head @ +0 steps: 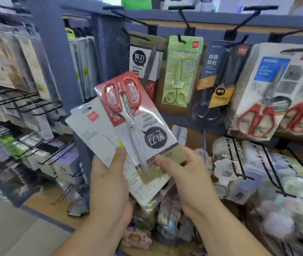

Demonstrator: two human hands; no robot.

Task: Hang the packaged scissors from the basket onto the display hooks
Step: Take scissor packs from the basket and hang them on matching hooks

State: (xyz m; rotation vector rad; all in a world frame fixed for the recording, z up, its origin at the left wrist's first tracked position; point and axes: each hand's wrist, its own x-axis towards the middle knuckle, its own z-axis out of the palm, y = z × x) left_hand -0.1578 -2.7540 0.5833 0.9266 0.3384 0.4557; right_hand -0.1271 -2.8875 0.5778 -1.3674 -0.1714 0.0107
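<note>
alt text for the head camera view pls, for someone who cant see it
Two hands hold packaged scissors before a shop display: the right hand pinches an upside-down red-handled scissors pack, the left hand grips a white pack behind it. Beyond, green scissors, black scissors and red kitchen scissors hang in packs on black display hooks.

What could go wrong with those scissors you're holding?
The red pack is upside down, handles up, so it may slip while being turned. The left hand holds the white pack too, which could drop. Several kinds hang here; it might miss its matching pack.
</note>
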